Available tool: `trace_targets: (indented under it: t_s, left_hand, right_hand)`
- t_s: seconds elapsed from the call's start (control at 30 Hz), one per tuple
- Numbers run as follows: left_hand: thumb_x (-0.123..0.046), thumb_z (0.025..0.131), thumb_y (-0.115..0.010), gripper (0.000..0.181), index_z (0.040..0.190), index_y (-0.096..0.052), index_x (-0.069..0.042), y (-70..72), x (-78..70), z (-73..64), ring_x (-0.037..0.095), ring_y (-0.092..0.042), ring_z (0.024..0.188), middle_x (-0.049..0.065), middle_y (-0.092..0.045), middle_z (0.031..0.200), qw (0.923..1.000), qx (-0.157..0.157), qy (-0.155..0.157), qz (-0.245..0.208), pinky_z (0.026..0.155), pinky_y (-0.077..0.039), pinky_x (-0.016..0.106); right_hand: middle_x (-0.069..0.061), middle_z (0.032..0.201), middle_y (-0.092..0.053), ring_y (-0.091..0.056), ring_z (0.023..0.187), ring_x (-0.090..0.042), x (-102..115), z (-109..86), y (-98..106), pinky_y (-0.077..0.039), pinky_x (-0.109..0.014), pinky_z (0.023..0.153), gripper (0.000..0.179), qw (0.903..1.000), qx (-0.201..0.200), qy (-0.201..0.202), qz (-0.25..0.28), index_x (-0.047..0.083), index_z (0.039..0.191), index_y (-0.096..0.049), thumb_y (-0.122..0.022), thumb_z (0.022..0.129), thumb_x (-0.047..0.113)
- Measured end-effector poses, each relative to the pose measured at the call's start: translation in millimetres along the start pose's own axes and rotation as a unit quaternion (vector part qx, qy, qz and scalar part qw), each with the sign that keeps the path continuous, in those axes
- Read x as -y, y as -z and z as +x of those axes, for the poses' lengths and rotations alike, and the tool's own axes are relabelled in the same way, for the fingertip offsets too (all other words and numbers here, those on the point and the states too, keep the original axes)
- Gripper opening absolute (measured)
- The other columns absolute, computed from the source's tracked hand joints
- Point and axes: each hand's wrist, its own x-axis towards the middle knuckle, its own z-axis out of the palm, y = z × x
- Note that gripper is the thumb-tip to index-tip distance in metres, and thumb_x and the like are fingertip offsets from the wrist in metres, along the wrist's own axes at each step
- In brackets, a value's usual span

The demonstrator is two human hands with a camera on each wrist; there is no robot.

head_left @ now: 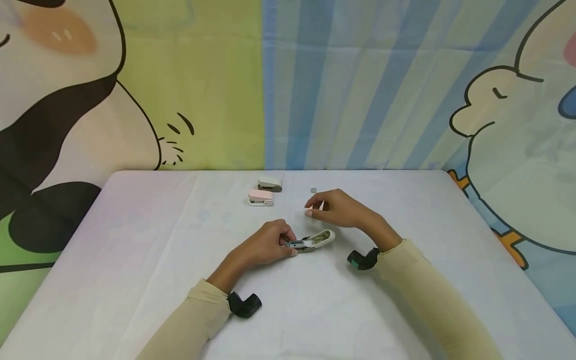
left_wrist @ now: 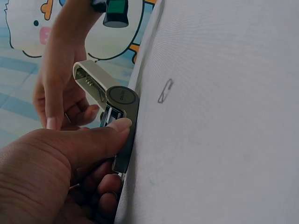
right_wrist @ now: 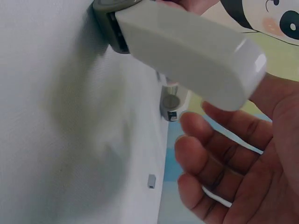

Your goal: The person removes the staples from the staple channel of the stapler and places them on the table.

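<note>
A white and dark-grey stapler (head_left: 323,238) is folded open, with its top arm swung back and the metal staple channel exposed. My left hand (head_left: 269,242) grips its base end; in the left wrist view the thumb (left_wrist: 122,124) presses beside the channel. My right hand (head_left: 339,207) hovers over the table beyond the stapler, its fingers loosely bent and apart with nothing visible between them. Just past its fingertips lies a small grey block of staples (head_left: 313,190), also seen in the right wrist view as a little block (right_wrist: 151,181). The stapler's white arm (right_wrist: 191,53) partly covers that view.
Two more staplers stand at the back of the white table (head_left: 148,260): a pink one (head_left: 261,197) and, behind it, a white and grey one (head_left: 270,184). A small dark paperclip-shaped mark (left_wrist: 165,91) shows on the cloth. A printed curtain (head_left: 216,100) hangs behind the table.
</note>
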Motion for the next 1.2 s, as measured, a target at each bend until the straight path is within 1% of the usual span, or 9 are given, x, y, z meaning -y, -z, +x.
trace_targets:
  t_s: [0.17, 0.27, 0.53, 0.6, 0.67, 0.83, 1.0, 1.1, 1.2]
  left_hand:
    - [-0.014, 0.081, -0.080, 0.018, 0.093, -0.068, -0.009, -0.3, 0.2, 0.8, 0.013, -0.053, 0.077, -0.002, -0.056, 0.085, 1.0000, 0.000, -0.002, 0.003, 0.070, -0.046, 0.029]
    - [-0.014, 0.081, -0.081, 0.018, 0.093, -0.068, -0.010, 1.7, 1.0, -0.1, 0.013, -0.053, 0.078, -0.003, -0.056, 0.086, 1.0000, -0.004, 0.001, 0.006, 0.070, -0.046, 0.029]
    - [-0.013, 0.081, -0.081, 0.018, 0.093, -0.068, -0.008, 1.5, 1.6, -2.5, 0.013, -0.052, 0.077, -0.002, -0.056, 0.085, 1.0000, -0.003, -0.003, 0.002, 0.068, -0.045, 0.030]
    - [-0.013, 0.081, -0.081, 0.018, 0.093, -0.068, -0.008, -0.1, 2.6, -1.6, 0.013, -0.052, 0.077, -0.002, -0.056, 0.085, 1.0000, -0.001, -0.002, 0.003, 0.069, -0.046, 0.029]
    - [-0.013, 0.082, -0.080, 0.018, 0.094, -0.068, -0.008, -0.9, 2.1, -0.9, 0.012, -0.052, 0.077, -0.002, -0.056, 0.086, 1.0000, 0.003, -0.005, 0.002, 0.069, -0.046, 0.029]
    - [-0.012, 0.082, -0.079, 0.018, 0.094, -0.068, -0.007, 0.1, -0.5, -2.4, 0.013, -0.052, 0.076, -0.001, -0.055, 0.086, 0.9999, 0.006, -0.005, 0.008, 0.068, -0.046, 0.028]
    - [-0.011, 0.082, -0.079, 0.016, 0.093, -0.068, -0.007, 1.3, -4.0, -4.0, 0.013, -0.052, 0.076, -0.002, -0.055, 0.085, 0.9998, 0.006, 0.002, 0.017, 0.068, -0.045, 0.029]
    - [-0.012, 0.083, -0.078, 0.015, 0.093, -0.068, -0.007, -0.3, -5.1, -1.6, 0.012, -0.052, 0.077, -0.002, -0.056, 0.086, 0.9998, 0.008, 0.000, 0.019, 0.069, -0.046, 0.029]
    - [-0.012, 0.083, -0.078, 0.015, 0.093, -0.068, -0.008, -1.8, -6.7, 1.4, 0.012, -0.052, 0.077, -0.003, -0.056, 0.086, 0.9997, 0.011, 0.001, 0.022, 0.069, -0.046, 0.028]
  right_hand:
    - [0.004, 0.095, -0.064, -0.061, 0.073, -0.014, 4, -14.9, 2, -0.050, -0.032, 0.065, 0.042, 0.9998, 0.015, -0.010, -0.004, 0.006, 0.121, -0.066, -0.066, 0.093, 0.038]
    - [0.005, 0.096, -0.064, -0.061, 0.073, -0.015, 5, -21.1, 2, -0.050, -0.032, 0.064, 0.046, 0.9995, 0.029, -0.011, -0.001, 0.007, 0.122, -0.065, -0.068, 0.091, 0.041]
    - [0.002, 0.101, -0.063, -0.062, 0.076, -0.018, 1, -36.6, 2, -0.050, -0.032, 0.064, 0.051, 0.9982, 0.056, -0.009, 0.019, 0.007, 0.125, -0.063, -0.074, 0.087, 0.039]
    - [0.003, 0.101, -0.063, -0.062, 0.077, -0.018, 1, -40.0, 2, -0.050, -0.032, 0.063, 0.048, 0.9971, 0.069, -0.012, 0.030, 0.009, 0.124, -0.064, -0.076, 0.086, 0.036]
    - [0.005, 0.095, -0.064, -0.060, 0.074, -0.017, -1, -43.1, 1, -0.049, -0.031, 0.061, 0.040, 0.9961, 0.078, -0.011, 0.039, 0.010, 0.118, -0.067, -0.076, 0.085, 0.031]
    - [0.006, 0.084, -0.064, -0.055, 0.070, -0.014, -1, -45.4, -3, -0.047, -0.028, 0.060, 0.021, 0.9966, 0.070, 0.010, 0.042, 0.011, 0.105, -0.071, -0.075, 0.086, 0.020]
    - [0.008, 0.087, -0.062, -0.054, 0.073, -0.011, -2, -45.3, -6, -0.048, -0.028, 0.063, 0.020, 0.9974, 0.056, 0.040, 0.023, 0.008, 0.106, -0.072, -0.073, 0.088, 0.017]
    - [0.009, 0.088, -0.061, -0.053, 0.073, -0.010, -4, -46.6, -5, -0.048, -0.028, 0.064, 0.020, 0.9974, 0.051, 0.051, 0.008, 0.007, 0.106, -0.072, -0.072, 0.089, 0.016]
    - [0.009, 0.085, -0.060, -0.051, 0.071, -0.009, -8, -47.6, -3, -0.046, -0.027, 0.062, 0.019, 0.9972, 0.052, 0.055, 0.003, 0.008, 0.106, -0.072, -0.072, 0.089, 0.016]
